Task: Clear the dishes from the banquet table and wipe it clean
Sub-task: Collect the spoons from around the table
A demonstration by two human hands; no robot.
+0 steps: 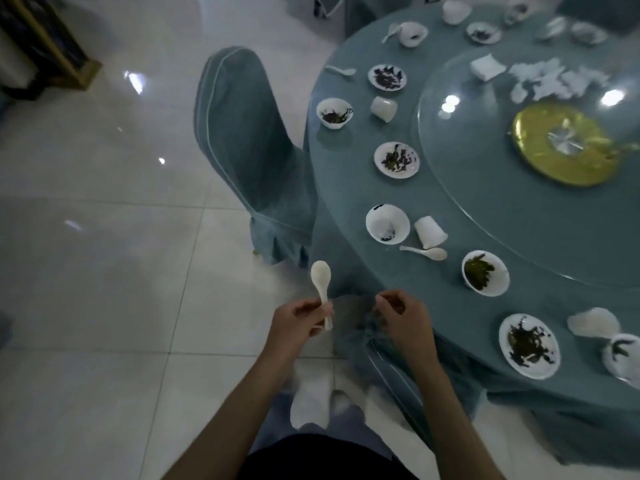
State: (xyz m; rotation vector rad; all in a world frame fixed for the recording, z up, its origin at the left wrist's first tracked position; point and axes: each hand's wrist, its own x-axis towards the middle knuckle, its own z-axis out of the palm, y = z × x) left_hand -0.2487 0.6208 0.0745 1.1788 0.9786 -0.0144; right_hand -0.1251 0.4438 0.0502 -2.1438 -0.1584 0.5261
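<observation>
My left hand (pixel 298 323) grips a white ceramic spoon (pixel 321 285) by its handle, bowl up, over the floor just left of the round banquet table (pixel 346 188). My right hand (pixel 403 318) hovers beside it with fingers curled, holding nothing. On the blue tablecloth lie several white dishes: a bowl (pixel 388 224), a tipped cup (pixel 430 232), a spoon (pixel 424 252), a bowl of greens (pixel 485 273) and a plate with scraps (pixel 529 345).
A glass turntable (pixel 485 209) with a gold centre disc (pixel 564 143) and crumpled napkins (pixel 554 81) fills the table's middle. A blue-covered chair (pixel 249 150) stands left of the table; another chair back (pixel 391 362) is below my right hand. Tiled floor (pixel 104 271) spreads left.
</observation>
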